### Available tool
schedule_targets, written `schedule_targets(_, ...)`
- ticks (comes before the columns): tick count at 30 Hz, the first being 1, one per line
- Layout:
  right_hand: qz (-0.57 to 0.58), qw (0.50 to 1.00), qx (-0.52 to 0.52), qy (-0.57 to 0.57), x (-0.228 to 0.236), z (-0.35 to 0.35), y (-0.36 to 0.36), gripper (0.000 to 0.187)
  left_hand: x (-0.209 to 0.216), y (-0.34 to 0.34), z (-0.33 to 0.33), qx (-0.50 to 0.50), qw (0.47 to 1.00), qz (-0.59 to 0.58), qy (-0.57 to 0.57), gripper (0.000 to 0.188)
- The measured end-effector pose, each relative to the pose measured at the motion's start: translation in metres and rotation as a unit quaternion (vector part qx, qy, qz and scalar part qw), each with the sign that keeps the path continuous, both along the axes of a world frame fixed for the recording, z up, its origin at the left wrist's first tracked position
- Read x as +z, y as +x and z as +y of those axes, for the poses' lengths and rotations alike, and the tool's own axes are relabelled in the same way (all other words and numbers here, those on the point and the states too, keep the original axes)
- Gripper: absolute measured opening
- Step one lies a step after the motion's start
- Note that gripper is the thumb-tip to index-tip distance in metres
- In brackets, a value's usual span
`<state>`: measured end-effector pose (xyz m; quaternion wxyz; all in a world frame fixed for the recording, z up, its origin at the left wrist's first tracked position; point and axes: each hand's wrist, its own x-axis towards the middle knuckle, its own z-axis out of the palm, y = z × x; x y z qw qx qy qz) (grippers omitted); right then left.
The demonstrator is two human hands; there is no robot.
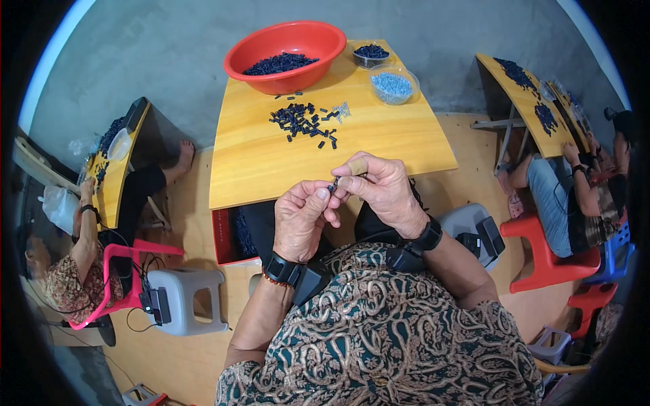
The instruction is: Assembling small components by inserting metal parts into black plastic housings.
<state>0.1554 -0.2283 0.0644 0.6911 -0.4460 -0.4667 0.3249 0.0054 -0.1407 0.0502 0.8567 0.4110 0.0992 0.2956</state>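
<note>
My left hand [304, 215] and my right hand [380, 189] meet in front of the near edge of a yellow wooden table [250, 162]. Between their fingertips is a small dark cylindrical piece [332, 186], pinched from both sides; its exact kind is too small to make out. A tan wrap covers one finger of my right hand. Beyond my hands lies a loose pile of small black cylindrical pieces [298, 120]. Beside the pile, to its right, are several thin silvery pins [342, 111].
A red basin [233, 64] of dark pieces stands at the table's far left. At the far right sit a clear tub [369, 62] of dark pieces and one [413, 91] of light-blue pieces. A red box [222, 240] is below. Other people work at tables on both sides.
</note>
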Motion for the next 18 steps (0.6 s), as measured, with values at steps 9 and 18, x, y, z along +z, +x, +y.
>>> schedule_targets(9,-0.007,1.000,0.000,-0.003,0.0013,0.0032,0.0009,0.013,-0.0006,0.0035,0.0017,0.006,1.000,0.009,0.003,0.015)
schedule_targets(18,0.018,0.997,-0.010,-0.070,0.0074,0.0004,-0.0002,0.013,-0.0046,0.0046,0.0006,-0.004,1.000,0.005,-0.021,0.014)
